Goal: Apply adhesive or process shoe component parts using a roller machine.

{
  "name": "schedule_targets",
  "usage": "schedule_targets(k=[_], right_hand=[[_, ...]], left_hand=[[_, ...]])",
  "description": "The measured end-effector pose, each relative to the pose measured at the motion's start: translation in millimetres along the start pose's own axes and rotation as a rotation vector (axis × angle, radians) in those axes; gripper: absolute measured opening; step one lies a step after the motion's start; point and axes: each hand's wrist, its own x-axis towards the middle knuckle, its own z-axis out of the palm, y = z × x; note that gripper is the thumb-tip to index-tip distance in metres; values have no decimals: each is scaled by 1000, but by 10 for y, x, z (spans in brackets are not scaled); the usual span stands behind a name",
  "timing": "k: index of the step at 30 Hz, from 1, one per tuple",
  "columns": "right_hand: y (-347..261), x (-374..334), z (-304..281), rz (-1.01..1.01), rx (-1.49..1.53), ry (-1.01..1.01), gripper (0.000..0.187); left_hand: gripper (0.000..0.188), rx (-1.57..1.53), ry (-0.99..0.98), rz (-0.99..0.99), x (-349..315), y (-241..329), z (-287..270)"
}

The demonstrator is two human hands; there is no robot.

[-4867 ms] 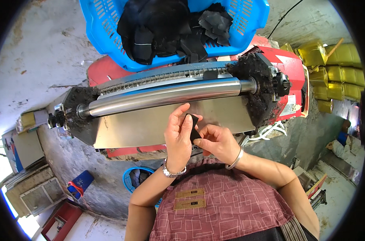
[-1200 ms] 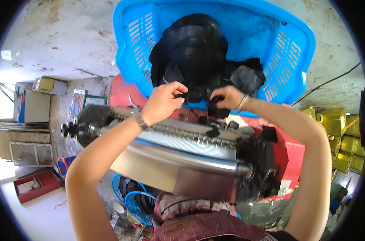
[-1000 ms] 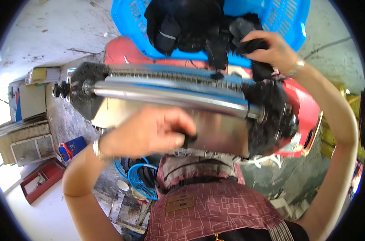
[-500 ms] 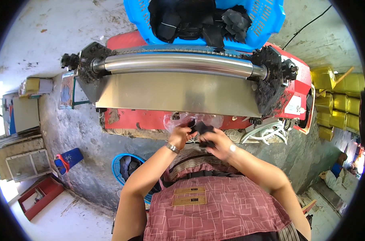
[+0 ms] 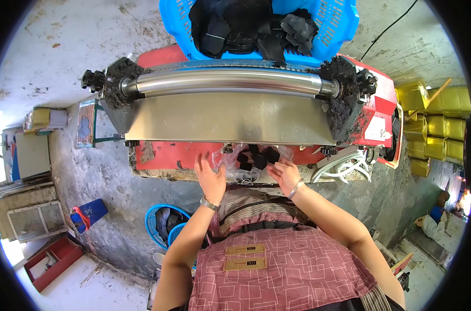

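Several small black pieces (image 5: 254,159), perhaps leather or rubber, lie on clear plastic (image 5: 230,168) in front of the machine's red base. To the left of the pieces, my left hand (image 5: 211,180) is raised with its fingers spread and nothing in it. My right hand (image 5: 286,176) is just right of the pieces, its fingers loosely bent and apart, with nothing visible in them. Above both hands is the machine's sloping metal plate (image 5: 194,119), and behind that a shiny steel roller (image 5: 225,83).
A blue basket (image 5: 339,26) of black sheets stands behind the roller. Black-crusted brackets (image 5: 344,78) flank the plate. A blue basket (image 5: 151,223) of dark scraps stands on the floor at left. White tubing (image 5: 344,168) lies coiled at right, with yellow wrapped blocks (image 5: 437,124) beyond.
Both hands have let go of the black pieces, which now lie on the clear plastic. My left hand has moved left and opened; my right has shifted slightly right.
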Motion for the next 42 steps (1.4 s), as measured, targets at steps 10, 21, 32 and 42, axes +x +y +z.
schedule_targets(k=[10,21,32,42], right_hand=[[-17,257,-352,-689,-1085,229,27],[-1929,-1824,578,-31,-571,-513,10],[-4362,-593,1243,-945,-939,-261,19],[-3832,1186,1273,-1450,-2012,-859,22]], left_hand=[[30,-473,-554,-444,-89,-66,129],[7,-739,-622,-516,912,1450,-1943],[22,-985,-412,94,3472,2551,-364],[30,-214,-1159,242,3539,1594,1030]])
